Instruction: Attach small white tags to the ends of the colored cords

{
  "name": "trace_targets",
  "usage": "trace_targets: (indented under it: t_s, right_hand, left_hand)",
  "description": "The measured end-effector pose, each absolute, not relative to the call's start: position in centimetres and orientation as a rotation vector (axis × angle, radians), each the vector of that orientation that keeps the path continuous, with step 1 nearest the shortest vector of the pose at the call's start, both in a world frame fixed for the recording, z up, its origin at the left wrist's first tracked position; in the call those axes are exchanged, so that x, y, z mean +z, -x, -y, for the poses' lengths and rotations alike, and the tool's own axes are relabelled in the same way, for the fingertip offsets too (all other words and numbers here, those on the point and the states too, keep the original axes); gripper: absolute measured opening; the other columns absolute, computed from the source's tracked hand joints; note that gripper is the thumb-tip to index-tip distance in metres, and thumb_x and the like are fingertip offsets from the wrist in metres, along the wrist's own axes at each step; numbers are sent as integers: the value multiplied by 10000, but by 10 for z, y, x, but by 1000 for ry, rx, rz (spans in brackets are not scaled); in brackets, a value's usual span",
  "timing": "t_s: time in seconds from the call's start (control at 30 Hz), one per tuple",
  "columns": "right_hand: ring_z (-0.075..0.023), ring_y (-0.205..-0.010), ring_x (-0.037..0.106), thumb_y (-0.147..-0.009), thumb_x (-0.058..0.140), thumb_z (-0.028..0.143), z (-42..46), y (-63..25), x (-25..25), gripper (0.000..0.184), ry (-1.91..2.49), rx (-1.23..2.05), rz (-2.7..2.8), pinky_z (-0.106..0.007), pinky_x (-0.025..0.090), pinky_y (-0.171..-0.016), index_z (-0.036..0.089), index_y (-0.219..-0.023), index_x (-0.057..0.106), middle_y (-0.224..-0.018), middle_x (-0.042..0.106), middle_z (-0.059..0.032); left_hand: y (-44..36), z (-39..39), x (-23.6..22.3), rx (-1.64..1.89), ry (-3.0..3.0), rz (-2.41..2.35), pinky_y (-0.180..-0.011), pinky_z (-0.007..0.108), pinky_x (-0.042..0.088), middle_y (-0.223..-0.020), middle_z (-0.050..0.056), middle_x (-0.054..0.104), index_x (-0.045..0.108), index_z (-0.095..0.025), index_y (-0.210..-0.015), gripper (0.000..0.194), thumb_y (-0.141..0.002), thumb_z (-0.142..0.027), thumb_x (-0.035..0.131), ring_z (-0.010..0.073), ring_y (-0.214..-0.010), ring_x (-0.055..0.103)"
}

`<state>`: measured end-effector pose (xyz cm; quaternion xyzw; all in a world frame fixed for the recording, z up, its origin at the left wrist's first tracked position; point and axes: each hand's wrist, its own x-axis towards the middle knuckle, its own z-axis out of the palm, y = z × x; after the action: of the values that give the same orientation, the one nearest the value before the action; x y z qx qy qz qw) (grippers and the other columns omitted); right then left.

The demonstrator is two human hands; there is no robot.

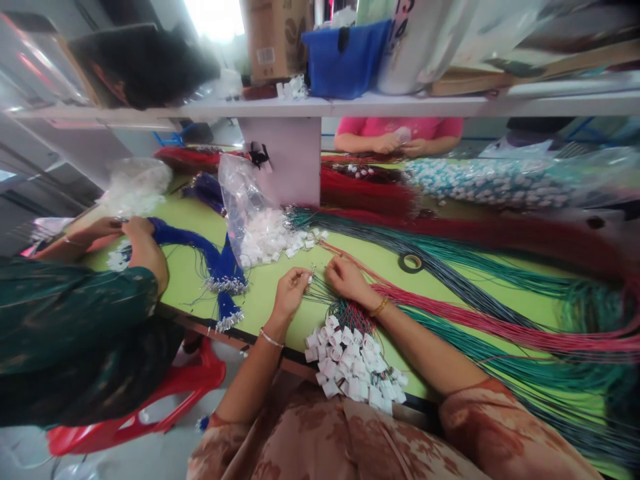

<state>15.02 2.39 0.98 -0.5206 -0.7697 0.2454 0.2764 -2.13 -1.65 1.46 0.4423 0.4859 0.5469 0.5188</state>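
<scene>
My left hand (pixel 291 292) is closed, with a small white plastic connector (pixel 309 277) pinched at its fingertips. Thin dark wires (pixel 320 291) run from near that connector towards my right hand (pixel 347 277). The fingers of my right hand are curled into a pinch just to the right, a small gap from the left; what they hold is too small to make out. Below both hands, a heap of white connectors (pixel 350 360) on red and green wires lies at the table's front edge, close to my body.
Long bundles of red wires (pixel 450 310), green wires and grey wires (pixel 465 283) stretch across the right side. A tape roll (pixel 411 263) rests on them. Behind my hands stands a plastic bag (pixel 255 220) of white connectors. A co-worker's hands (pixel 135 230) handle blue wires (pixel 193 241) at left.
</scene>
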Motion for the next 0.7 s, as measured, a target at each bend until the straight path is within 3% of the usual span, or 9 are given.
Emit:
trace_targets:
  t_s: [0.13,0.27,0.47,0.7]
  right_hand:
    - [-111,-623,475,-818,484,294,-25,-152,1,152,1153,1016,1838,-216,364,-585,159,-776,541,-702,562,3]
    - [-96,-595,437,-789,517,323,-20,-148,2,183,1109,1164,1760,-208,351,-558,148,-751,556,-667,535,20]
    - [-89,-541,355,-800,481,327,-14,-143,8,233,1151,1133,1865,-206,263,-499,169,-630,494,-566,441,41]
    - [-94,-551,393,-804,465,291,-12,-144,10,207,1184,1019,1930,-212,273,-522,167,-645,515,-580,489,30]
  left_hand:
    - [16,16,10,1283,-914,-1099,-612,238,410,-756,27,628,650,-139,-815,321,-677,-412,748,93,-620,516]
    - [15,14,4,1255,-740,-1041,-653,238,435,-788,35,637,642,-138,-820,348,-634,-395,785,99,-676,546]
    - [17,13,2,1242,-691,-998,-656,222,433,-820,44,647,628,-133,-809,281,-679,-339,769,86,-680,550]
    - [19,12,3,1233,-686,-989,-659,224,433,-829,52,656,650,-136,-821,295,-669,-353,779,94,-700,556]
